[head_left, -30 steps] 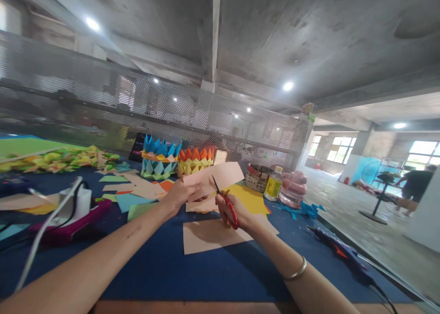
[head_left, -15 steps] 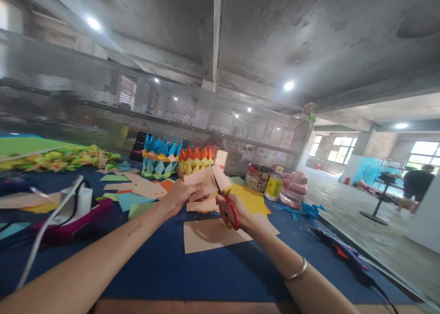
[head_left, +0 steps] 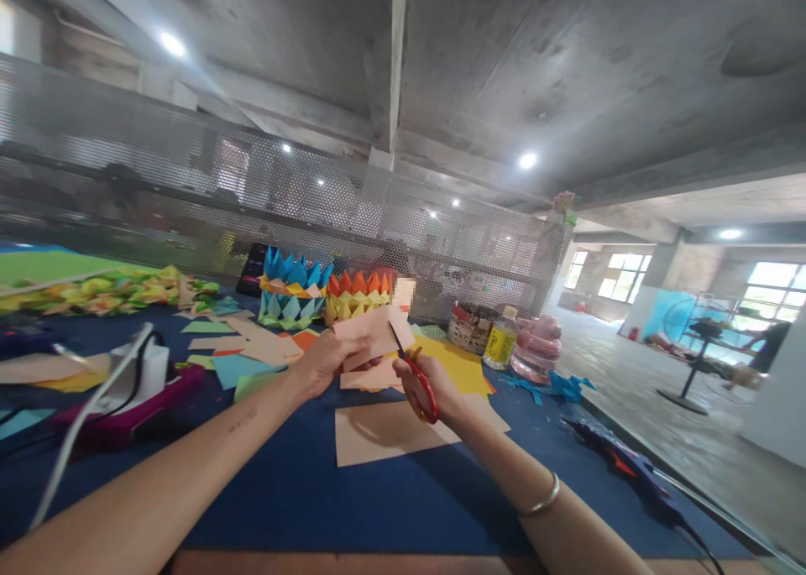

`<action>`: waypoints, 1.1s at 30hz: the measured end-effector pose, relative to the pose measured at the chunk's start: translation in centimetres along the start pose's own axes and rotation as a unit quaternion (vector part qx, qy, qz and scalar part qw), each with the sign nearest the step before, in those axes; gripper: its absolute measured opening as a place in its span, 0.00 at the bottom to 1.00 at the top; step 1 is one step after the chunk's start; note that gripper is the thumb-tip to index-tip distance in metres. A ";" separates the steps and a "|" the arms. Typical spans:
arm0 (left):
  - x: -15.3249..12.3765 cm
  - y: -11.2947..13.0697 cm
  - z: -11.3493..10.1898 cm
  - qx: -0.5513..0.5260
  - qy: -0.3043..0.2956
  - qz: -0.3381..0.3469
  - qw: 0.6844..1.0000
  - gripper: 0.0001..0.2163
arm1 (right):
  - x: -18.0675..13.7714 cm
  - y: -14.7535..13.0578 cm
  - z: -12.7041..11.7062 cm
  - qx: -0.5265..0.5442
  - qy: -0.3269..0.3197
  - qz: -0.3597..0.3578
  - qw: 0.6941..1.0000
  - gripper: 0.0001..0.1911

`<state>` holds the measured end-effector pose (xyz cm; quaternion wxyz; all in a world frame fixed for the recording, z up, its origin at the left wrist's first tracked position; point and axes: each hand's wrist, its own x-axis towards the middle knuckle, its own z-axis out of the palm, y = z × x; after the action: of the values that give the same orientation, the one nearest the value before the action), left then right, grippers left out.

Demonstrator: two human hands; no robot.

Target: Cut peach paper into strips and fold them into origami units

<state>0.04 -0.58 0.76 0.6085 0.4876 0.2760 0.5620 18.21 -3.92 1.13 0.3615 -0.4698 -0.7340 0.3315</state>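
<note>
My left hand (head_left: pixel 328 358) pinches a peach sheet of paper (head_left: pixel 373 333) and holds it up above the blue table. My right hand (head_left: pixel 428 384) grips red-handled scissors (head_left: pixel 416 370), whose dark blades point up at the sheet's right edge. Beneath both hands lie more peach sheets (head_left: pixel 384 431) and a yellow sheet (head_left: pixel 463 365) on the blue table cover (head_left: pixel 327 499).
Folded paper crowns, blue (head_left: pixel 290 290) and orange-yellow (head_left: pixel 358 295), stand at the back before a perforated metal screen. Paper scraps, a glue gun (head_left: pixel 126 394) with cable lie left. A basket (head_left: pixel 469 327), a bottle (head_left: pixel 502 337) and a pink container sit right; another glue gun (head_left: pixel 620 457) lies near the table's right edge.
The wide right part of the peach sheet, seen a second ago, is gone from my hold; the piece now ends at the scissor blades. Both hands stay in place.
</note>
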 end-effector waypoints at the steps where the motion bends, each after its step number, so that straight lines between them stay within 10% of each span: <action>1: 0.0 0.0 -0.1 -0.003 -0.001 -0.006 1.000 0.15 | 0.1 0.3 -0.1 -0.011 0.002 0.000 1.000 0.21; 17: -0.3 0.1 0.2 0.007 -0.046 -0.045 0.998 0.09 | -0.6 -0.4 -0.2 -0.065 -0.001 -0.076 0.995 0.25; 33: -0.2 -0.1 0.1 -0.011 -0.047 -0.041 0.998 0.11 | -0.8 -1.2 0.4 0.011 0.006 -0.007 1.000 0.23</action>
<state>0.10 -0.78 0.67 0.6485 0.4949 0.2605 0.5164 17.60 -5.08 1.72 0.3737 -0.4629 -0.7310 0.3343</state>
